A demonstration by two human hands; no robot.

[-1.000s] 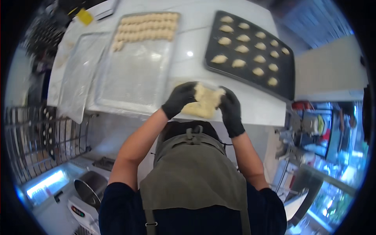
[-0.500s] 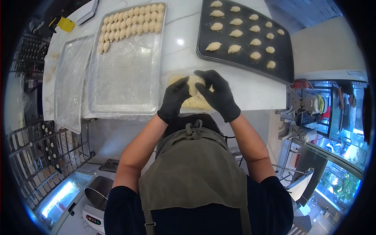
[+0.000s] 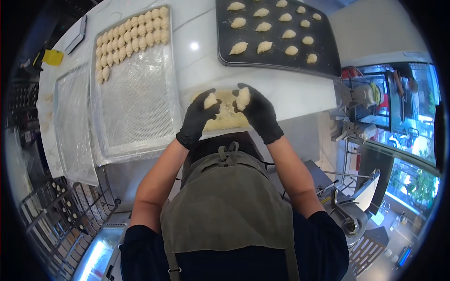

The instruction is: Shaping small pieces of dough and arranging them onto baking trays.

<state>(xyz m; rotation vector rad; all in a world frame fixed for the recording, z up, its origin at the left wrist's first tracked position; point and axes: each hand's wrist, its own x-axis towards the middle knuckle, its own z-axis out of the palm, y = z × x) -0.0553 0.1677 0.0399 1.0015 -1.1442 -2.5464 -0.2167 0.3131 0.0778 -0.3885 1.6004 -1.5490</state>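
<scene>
Both of my hands wear black gloves. My left hand (image 3: 198, 114) has its fingers curled round a pale rolled dough piece (image 3: 211, 100). A second dough piece (image 3: 243, 98), lightly speckled, sits between the fingers and thumb of my right hand (image 3: 258, 112). A gap separates the hands. Beneath them, a bed of pale yellow crumbs (image 3: 226, 122) lies at the table's near edge; its container is hard to make out. Left of my hands is a perforated metal tray (image 3: 140, 112) under clear plastic, with rows of ridged dough rolls (image 3: 133, 35) at its far end.
At the far right of the white table (image 3: 194, 65), a dark baking tray (image 3: 281, 63) carries spaced crumb-coated dough pieces (image 3: 265, 46). A plastic-covered tray (image 3: 75, 126) lies at the left edge. A yellow-and-black object (image 3: 52, 57) stands far left. A wire rack (image 3: 70, 210) is at lower left.
My hands were close together round pale dough; now they are apart, with a dough piece in each. The whole view has shifted and turned slightly.
</scene>
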